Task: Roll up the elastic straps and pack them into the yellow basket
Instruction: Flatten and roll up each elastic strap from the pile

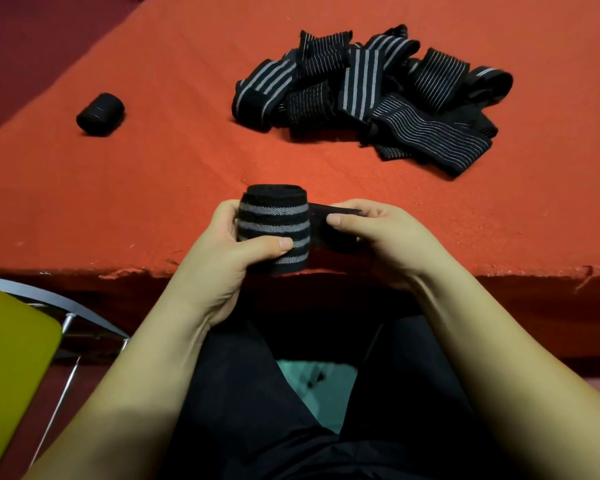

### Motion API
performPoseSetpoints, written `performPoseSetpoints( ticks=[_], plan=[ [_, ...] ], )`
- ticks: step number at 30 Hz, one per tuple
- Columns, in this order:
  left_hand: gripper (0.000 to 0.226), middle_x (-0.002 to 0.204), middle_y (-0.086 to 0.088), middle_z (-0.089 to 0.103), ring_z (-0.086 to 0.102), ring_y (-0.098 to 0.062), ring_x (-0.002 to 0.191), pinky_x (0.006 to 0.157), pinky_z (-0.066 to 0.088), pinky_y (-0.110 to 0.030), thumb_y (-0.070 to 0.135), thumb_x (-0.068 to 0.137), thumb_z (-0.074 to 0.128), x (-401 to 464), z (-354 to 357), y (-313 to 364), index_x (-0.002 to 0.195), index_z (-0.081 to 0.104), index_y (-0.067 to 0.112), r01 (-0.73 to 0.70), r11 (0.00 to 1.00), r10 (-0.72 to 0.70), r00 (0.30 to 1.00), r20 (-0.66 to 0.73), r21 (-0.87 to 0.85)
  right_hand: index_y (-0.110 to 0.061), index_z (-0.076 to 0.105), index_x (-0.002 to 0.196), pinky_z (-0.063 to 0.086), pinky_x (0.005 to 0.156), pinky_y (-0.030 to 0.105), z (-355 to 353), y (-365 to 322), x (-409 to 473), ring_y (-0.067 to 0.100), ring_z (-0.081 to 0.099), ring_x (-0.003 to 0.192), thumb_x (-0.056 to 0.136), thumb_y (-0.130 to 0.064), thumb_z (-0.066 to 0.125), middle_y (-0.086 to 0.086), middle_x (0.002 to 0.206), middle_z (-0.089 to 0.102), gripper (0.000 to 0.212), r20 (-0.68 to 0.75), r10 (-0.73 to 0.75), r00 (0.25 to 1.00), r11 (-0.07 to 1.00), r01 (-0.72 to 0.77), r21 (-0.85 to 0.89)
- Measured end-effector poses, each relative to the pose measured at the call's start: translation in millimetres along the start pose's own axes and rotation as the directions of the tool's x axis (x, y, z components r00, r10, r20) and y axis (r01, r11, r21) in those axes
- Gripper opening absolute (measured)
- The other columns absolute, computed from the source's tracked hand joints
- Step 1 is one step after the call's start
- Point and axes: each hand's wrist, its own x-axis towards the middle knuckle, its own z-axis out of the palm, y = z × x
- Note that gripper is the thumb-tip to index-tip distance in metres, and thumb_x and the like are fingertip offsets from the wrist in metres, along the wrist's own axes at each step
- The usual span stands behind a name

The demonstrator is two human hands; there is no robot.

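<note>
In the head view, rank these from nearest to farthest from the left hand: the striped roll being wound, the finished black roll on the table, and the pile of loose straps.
1. Striped roll: gripped in the left hand itself, at the table's near edge.
2. Finished black roll: far left on the red table.
3. Pile of loose straps: far right; nearly as close as the black roll, so this order is tentative.

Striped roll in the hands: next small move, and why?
Probably wrap the loose tail around the striped roll and press it down. The left hand grips an almost fully wound roll; the right hand pinches only a short black end beside it. One finished roll lies on the red table, and the pile of unrolled straps waits.
</note>
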Motion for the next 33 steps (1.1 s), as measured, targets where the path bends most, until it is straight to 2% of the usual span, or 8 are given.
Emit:
performPoseSetpoints(
  ticks=[5, 9, 14, 16, 22, 25, 27, 33],
  plan=[
    [0.053, 0.096, 0.009, 0.068, 0.068, -0.006, 0.091, 0.086, 0.053, -0.032, 0.024, 0.061, 0.080, 6.0, 8.8, -10.2, 0.103, 0.049, 0.026, -0.084, 0.959, 0.143, 0.968, -0.208, 0.269, -0.011, 0.074, 0.099, 0.053, 0.079, 0.040, 16.2, 12.0, 0.2, 0.022, 0.066, 0.079, 0.095, -0.009, 0.059, 0.011, 0.090, 0.074, 0.015, -0.126, -0.090, 0.988, 0.994, 0.082, -0.066],
    [0.048, 0.092, 0.010, 0.062, 0.061, 0.008, 0.079, 0.062, 0.040, -0.006, 0.027, 0.074, 0.082, 4.0, 26.3, -14.9, 0.098, 0.040, 0.026, -0.110, 0.821, 0.322, 0.899, -0.296, 0.560, -0.016, 0.075, 0.105, 0.056, 0.078, 0.040, 27.4, 20.8, 6.0, 0.013, 0.067, 0.075, 0.095, -0.015, 0.060, 0.002, 0.087, 0.075, 0.018, -0.209, -0.146, 0.967, 0.980, 0.112, -0.165],
    [0.048, 0.106, 0.006, 0.047, 0.057, -0.020, 0.097, 0.075, 0.047, -0.033, 0.033, 0.077, 0.078, 14.2, 30.0, -31.7, 0.101, 0.038, 0.023, -0.119, 0.646, 0.470, 0.840, -0.271, 0.754, -0.018, 0.070, 0.119, 0.054, 0.096, 0.041, 33.8, 33.2, 17.6, 0.017, 0.070, 0.102, 0.093, -0.023, 0.053, 0.001, 0.106, 0.075, 0.031, -0.224, -0.107, 0.969, 0.991, 0.084, -0.108],
    [0.051, 0.111, 0.007, 0.041, 0.056, -0.018, 0.097, 0.071, 0.045, -0.028, 0.037, 0.078, 0.077, 15.7, 29.0, -29.8, 0.111, 0.043, 0.018, -0.127, 0.602, 0.460, 0.862, -0.212, 0.789, -0.005, 0.065, 0.122, 0.057, 0.082, 0.027, 36.2, 29.4, 17.5, 0.010, 0.070, 0.088, 0.099, -0.010, 0.046, 0.001, 0.092, 0.075, 0.030, -0.170, -0.044, 0.984, 0.999, 0.047, 0.010],
    [0.050, 0.121, 0.009, 0.037, 0.052, -0.012, 0.110, 0.089, 0.042, -0.013, 0.034, 0.086, 0.058, 15.4, 21.8, -15.1, 0.132, 0.052, 0.016, -0.295, 0.637, 0.496, 0.864, -0.086, 0.712, -0.019, 0.061, 0.049, 0.045, 0.087, 0.028, 28.6, 22.4, 32.0, 0.005, 0.054, 0.051, 0.100, -0.016, 0.044, -0.007, 0.050, 0.053, 0.054, -0.013, 0.025, 1.000, 0.954, -0.020, 0.300],
    [0.047, 0.122, 0.011, 0.038, 0.046, -0.015, 0.120, 0.101, 0.039, -0.022, 0.030, 0.087, 0.060, 18.0, 18.1, -13.5, 0.133, 0.056, 0.020, -0.346, 0.615, 0.533, 0.845, -0.051, 0.709, -0.012, 0.077, 0.096, 0.048, 0.101, 0.034, 35.2, 14.8, 38.6, 0.019, 0.064, 0.087, 0.093, -0.025, 0.058, 0.008, 0.092, 0.071, 0.023, 0.055, 0.023, 0.998, 0.942, -0.040, 0.334],
    [0.051, 0.123, 0.014, 0.037, 0.044, -0.013, 0.123, 0.101, 0.035, -0.016, 0.031, 0.086, 0.062, 23.4, 13.2, -11.2, 0.135, 0.053, 0.021, -0.334, 0.625, 0.520, 0.852, -0.058, 0.706, -0.001, 0.060, 0.129, 0.039, 0.112, 0.046, 40.0, 11.2, 47.9, 0.034, 0.058, 0.120, 0.089, -0.027, 0.063, 0.020, 0.128, 0.062, 0.048, 0.064, 0.037, 0.997, 0.943, -0.056, 0.328],
    [0.063, 0.132, 0.010, 0.036, 0.036, 0.027, 0.110, 0.085, 0.028, 0.006, 0.022, 0.086, 0.072, 44.7, -11.9, 0.9, 0.143, 0.044, 0.017, -0.295, 0.700, 0.481, 0.868, -0.124, 0.650, 0.001, 0.059, 0.129, 0.056, 0.090, 0.037, 56.2, -9.9, 87.9, 0.031, 0.065, 0.106, 0.093, -0.025, 0.059, 0.021, 0.123, 0.065, 0.044, 0.055, 0.090, 0.994, 0.960, -0.101, 0.259]
  ],
)
